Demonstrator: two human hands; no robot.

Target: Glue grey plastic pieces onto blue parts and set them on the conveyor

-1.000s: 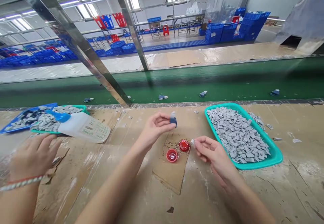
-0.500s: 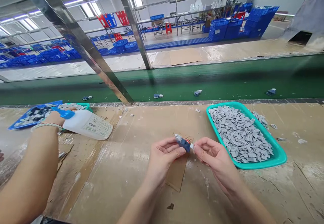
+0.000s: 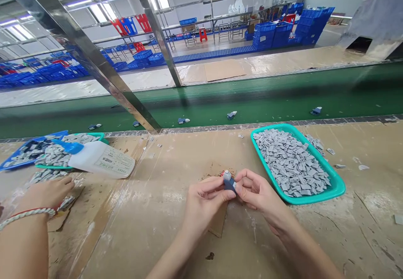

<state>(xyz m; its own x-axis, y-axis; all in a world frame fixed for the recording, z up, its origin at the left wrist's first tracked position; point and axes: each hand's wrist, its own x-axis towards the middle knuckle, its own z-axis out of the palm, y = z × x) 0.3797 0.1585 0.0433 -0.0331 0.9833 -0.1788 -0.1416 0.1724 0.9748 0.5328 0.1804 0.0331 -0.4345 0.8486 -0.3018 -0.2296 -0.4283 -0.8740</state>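
Between thumb and fingers, my left hand [image 3: 206, 199] grips a small dark-blue plastic part [image 3: 229, 183] with a light-grey tip pointing up. My right hand [image 3: 260, 193] is closed in a pinch at the part's right side, where a sliver of a small pale plastic piece shows at the fingertips. Most of that piece is hidden. Under my hands lies a narrow strip of cardboard [image 3: 218, 224] on the table. To the right of my right hand, a teal basket [image 3: 338, 188] is heaped with small grey plastic pieces [image 3: 292, 163].
A white squeeze bottle [image 3: 107, 161] with a blue nozzle leans over trays at the left. Nearby is a co-worker's hand [image 3: 47, 195] wearing a braided bracelet. Several assembled parts lie on the green conveyor belt [image 3: 208, 102] beyond the table. A metal post [image 3: 103, 75] slants up at the left.
The dark-blue part has turned more upright, and my right fingers are closer against it. The co-worker's hand has moved from behind the bottle down toward the table. The view has shifted slightly.
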